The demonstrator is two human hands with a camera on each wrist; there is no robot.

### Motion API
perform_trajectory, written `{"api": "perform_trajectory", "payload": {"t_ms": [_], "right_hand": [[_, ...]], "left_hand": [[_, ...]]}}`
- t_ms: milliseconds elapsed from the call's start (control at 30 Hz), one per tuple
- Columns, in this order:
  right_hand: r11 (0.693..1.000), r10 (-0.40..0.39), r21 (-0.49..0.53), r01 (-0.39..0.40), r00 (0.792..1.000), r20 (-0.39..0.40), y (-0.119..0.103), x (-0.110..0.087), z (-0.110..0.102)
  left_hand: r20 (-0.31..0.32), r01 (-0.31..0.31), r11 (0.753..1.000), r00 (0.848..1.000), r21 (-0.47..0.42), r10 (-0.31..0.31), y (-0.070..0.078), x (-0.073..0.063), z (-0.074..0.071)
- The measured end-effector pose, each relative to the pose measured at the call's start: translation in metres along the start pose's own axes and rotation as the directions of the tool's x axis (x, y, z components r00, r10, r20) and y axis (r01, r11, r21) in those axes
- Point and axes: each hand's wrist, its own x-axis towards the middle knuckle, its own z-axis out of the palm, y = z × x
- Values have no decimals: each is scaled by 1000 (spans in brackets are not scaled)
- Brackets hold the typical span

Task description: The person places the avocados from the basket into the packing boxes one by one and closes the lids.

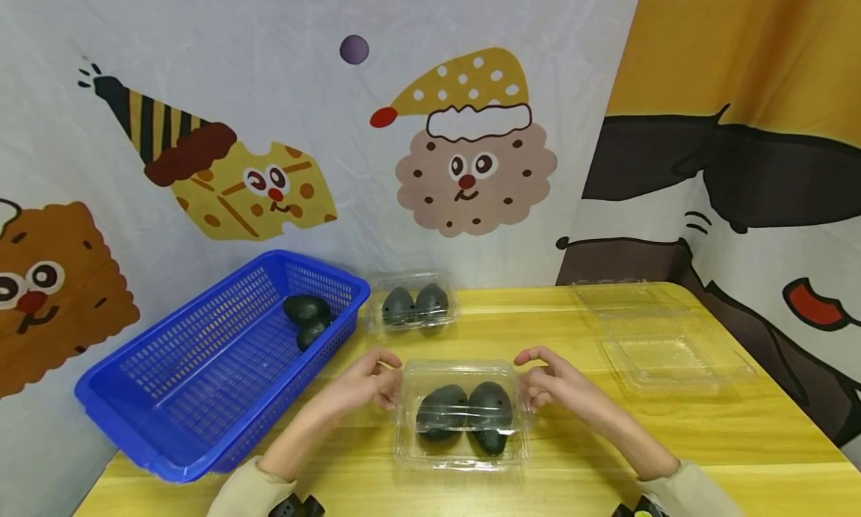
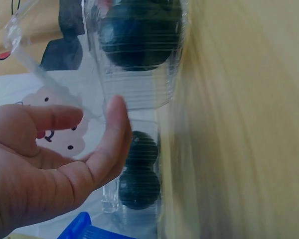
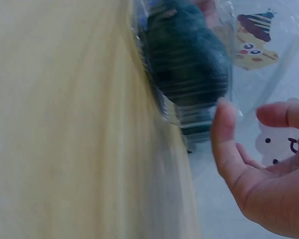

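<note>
A clear plastic clamshell box (image 1: 464, 461) stands on the table in front of me, with two dark green avocados (image 1: 440, 412) side by side inside. Its lid hangs tilted over them, partly lowered. Beside the box's left side is my left hand (image 1: 366, 382), fingers loosely bent. On the opposite side, my right hand (image 1: 554, 386) mirrors it. Both wrist views show thumb and fingers apart, with fingertips close to the box's back corners; whether they touch the plastic I cannot tell. Behind stands another clamshell box (image 1: 410, 325) holding two avocados.
A blue plastic basket (image 1: 215, 427) takes up the left side, with two avocados (image 1: 306, 309) at its far right end. An unfolded clear clamshell box (image 1: 662, 360) lies at the back right of the wooden table (image 1: 753, 457). A cartoon-printed cloth (image 1: 303, 54) hangs behind.
</note>
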Motion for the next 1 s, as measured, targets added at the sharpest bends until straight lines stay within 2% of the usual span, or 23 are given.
{"api": "perform_trajectory", "payload": {"t_ms": [100, 233, 433, 767, 1000], "right_hand": [[999, 37, -30, -35, 998, 58, -3, -2, -4], [997, 40, -72, -29, 989, 143, -6, -4, -8], [995, 50, -94, -29, 972, 228, -6, -6, -9], [998, 31, -56, -18, 969, 243, -4, -5, -7], [999, 33, -43, -25, 981, 189, -4, -5, -6]], "left_hand": [[70, 41, 999, 997, 16, -42, 2, -2, -4], [146, 85, 995, 985, 41, -91, 5, -5, -9], [223, 105, 994, 968, 42, -112, 6, -6, -11], [254, 61, 998, 965, 36, -68, 2, -4, -11], [240, 23, 1000, 970, 2, -23, 2, -2, -10]]}}
